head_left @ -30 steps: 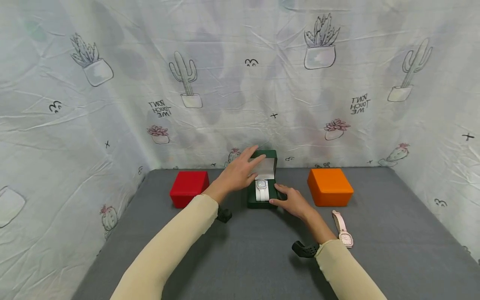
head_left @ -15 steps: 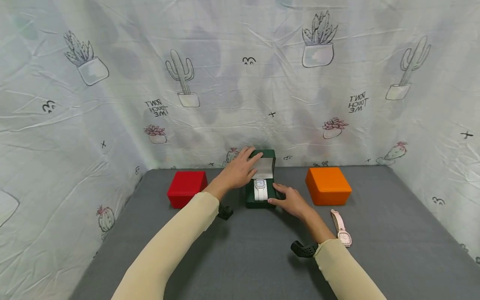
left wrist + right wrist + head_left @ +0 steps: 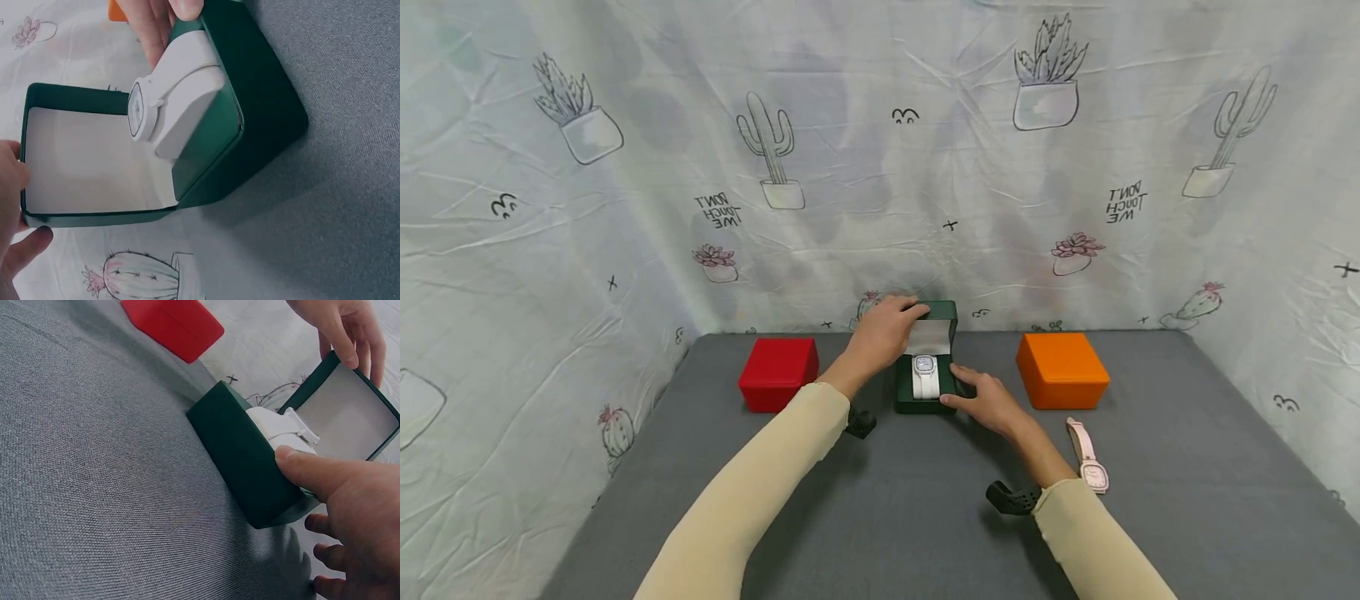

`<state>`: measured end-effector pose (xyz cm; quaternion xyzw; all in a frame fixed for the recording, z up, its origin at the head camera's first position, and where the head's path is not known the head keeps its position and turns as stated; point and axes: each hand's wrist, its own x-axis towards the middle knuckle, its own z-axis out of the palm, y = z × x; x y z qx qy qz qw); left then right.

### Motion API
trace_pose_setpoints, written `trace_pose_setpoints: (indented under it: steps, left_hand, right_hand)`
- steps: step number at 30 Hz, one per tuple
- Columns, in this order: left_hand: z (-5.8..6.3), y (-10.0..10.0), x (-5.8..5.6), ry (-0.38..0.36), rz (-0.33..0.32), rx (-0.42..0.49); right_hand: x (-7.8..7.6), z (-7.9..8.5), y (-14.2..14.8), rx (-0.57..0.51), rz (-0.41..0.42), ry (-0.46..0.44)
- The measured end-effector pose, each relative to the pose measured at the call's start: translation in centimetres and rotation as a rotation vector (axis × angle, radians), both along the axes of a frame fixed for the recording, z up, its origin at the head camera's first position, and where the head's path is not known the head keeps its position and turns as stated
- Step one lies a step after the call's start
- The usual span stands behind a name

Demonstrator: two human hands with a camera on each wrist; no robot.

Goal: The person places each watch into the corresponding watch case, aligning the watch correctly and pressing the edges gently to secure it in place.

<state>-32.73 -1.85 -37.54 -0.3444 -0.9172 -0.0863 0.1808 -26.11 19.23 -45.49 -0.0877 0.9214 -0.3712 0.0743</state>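
A green watch box [image 3: 913,407] stands at the back middle of the table, its lid [image 3: 942,310] raised and pale inside. Wrapped on a cushion in it is a white watch [image 3: 926,379]. My left hand [image 3: 883,335] pinches the lid's upper edge from the left; in the right wrist view its thumb [image 3: 345,351] lies on the rim with fingers behind. My right hand [image 3: 991,404] holds the box's right front corner, thumb [image 3: 303,469] at the front rim by the watch and fingers along the side.
A red box [image 3: 778,373] sits at the left and an orange box [image 3: 1063,371] at the right, both with lids down. In front of the orange one lies a pink watch [image 3: 1088,458]. A white cactus-print curtain [image 3: 850,250] hangs behind the grey table [image 3: 895,517].
My left hand's spread fingers have drawn together and moved onto the lid's edge. My right hand has stayed at the box. The head view has shifted a little.
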Motion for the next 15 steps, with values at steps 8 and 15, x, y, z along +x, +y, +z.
trace_pose_setpoints:
  steps: [8, 15]
  left_hand:
    - [-0.05, -0.34, 0.45, 0.064, -0.083, 0.107]
    - [-0.30, -0.82, 0.79, 0.017, -0.107, 0.103]
  right_hand:
    - [-0.15, 0.06, 0.06, -0.004, 0.007, 0.002]
    - [-0.21, -0.08, 0.08, 0.009, 0.021, 0.005]
